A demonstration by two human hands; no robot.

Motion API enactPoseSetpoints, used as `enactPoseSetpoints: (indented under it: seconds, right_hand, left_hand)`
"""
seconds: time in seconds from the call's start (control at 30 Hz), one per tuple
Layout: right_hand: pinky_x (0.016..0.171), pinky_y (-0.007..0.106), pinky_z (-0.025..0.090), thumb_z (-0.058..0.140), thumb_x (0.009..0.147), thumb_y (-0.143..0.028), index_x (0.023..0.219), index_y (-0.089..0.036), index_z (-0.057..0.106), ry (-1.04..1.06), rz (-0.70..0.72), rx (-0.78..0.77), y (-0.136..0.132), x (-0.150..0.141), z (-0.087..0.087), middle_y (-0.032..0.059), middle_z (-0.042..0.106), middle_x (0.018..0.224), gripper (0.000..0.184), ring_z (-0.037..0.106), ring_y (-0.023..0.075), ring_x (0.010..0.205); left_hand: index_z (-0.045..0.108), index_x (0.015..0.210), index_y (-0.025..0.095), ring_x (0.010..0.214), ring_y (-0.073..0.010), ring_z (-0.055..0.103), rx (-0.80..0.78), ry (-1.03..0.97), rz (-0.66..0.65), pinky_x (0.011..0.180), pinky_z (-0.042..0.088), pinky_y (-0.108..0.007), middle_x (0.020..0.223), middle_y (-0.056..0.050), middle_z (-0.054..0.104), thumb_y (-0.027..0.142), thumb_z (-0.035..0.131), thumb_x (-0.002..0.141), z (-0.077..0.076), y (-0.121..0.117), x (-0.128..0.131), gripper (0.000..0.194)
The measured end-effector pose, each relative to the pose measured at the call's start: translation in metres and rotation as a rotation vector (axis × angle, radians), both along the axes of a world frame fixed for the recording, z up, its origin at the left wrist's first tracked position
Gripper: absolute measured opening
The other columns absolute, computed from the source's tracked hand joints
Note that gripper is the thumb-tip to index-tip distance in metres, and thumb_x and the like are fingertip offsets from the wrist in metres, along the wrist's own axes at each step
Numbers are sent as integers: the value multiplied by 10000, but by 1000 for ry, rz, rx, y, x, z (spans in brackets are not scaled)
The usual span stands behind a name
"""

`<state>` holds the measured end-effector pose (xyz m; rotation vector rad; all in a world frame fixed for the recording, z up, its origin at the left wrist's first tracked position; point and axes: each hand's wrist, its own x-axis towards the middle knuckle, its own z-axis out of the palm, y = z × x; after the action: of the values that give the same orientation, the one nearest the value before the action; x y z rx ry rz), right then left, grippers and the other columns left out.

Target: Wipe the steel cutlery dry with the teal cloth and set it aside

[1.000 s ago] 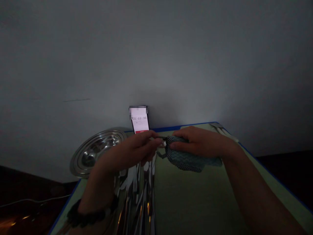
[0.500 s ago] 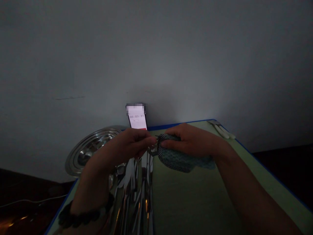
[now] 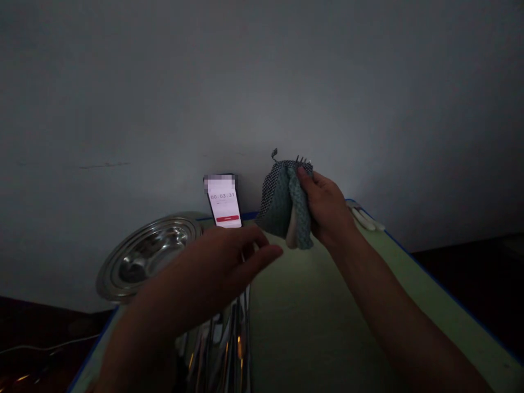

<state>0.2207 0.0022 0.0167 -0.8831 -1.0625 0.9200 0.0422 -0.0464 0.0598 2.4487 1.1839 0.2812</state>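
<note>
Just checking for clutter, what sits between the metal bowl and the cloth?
The head view shows the lit phone between the metal bowl and the cloth, with the left hand just below the phone.

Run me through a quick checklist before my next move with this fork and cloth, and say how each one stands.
1. Right hand has the fork and cloth: ok, tines poke out on top.
2. Left hand free: ok, thumb and fingers apart.
3. Timer on the phone readable: ok, 00:03:31.
4. Cutlery in full view: not ok, the left arm hides part.
5. Left arm clear of the bowl: cannot tell, they overlap in view.
6. Fork clean: cannot tell, too dark and partly covered.
</note>
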Motion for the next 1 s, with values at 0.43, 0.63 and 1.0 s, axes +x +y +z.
enactPoseSetpoints:
  seconds: [0.43, 0.63, 1.0]
  right_hand:
    - [617, 239, 449, 504, 803, -436, 809, -186, 563, 153, -103, -39, -4, -16, 1, 12, 602, 767, 257, 556, 127, 716]
    - [539, 233, 407, 536, 794, -480, 796, -178, 599, -239, -93, 74, -1, 8, 2, 1, 598, 710, 308, 539, 123, 637]
    - [480, 210, 308, 595, 777, -370, 726, -146, 596, -1026, 376, 23, -19, 4, 12, -15, 576, 625, 230, 500, 96, 568]
  left_hand:
    - [507, 717, 180, 497, -109, 504, 28, 57, -2, 491, 347, -225, 572, 24, 556, 435, 344, 900, -6, 1, 17, 353]
    - [564, 726, 185, 484, -91, 512, -174, -79, -61, 437, 378, -176, 574, 30, 566, 445, 400, 878, 7, 4, -28, 343]
    - [662, 893, 192, 572, -113, 564, 73, 33, 77, 532, 403, -212, 721, -1, 664, 454, 471, 842, 3, 13, -21, 328]
